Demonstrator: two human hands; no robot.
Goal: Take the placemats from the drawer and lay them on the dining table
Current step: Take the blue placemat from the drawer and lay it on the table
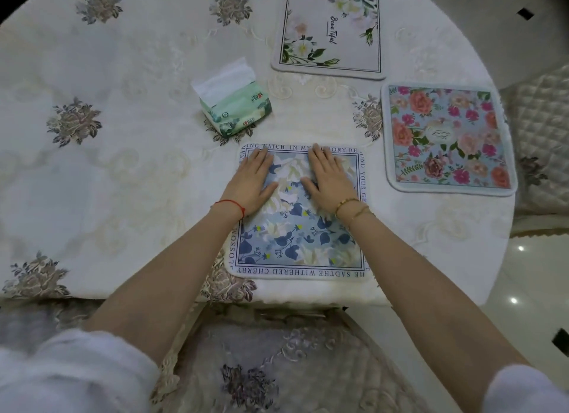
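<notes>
Three square placemats lie flat on the dining table (123,166), which has a cream embroidered cloth. A blue-and-white floral placemat (295,243) with lettering round its border sits near the front edge. My left hand (252,184) and my right hand (328,180) rest palm-down on its far half, fingers extended, holding nothing. A white placemat with green leaves (329,31) lies at the back. A light-blue placemat with pink and orange roses (446,138) lies at the right. No drawer is in view.
A green pack of tissues (237,108) with a white sheet sticking up stands left of centre, just beyond the blue placemat. A cushioned chair seat (277,366) is directly below me at the table's front edge. Another quilted chair (542,129) stands at the right.
</notes>
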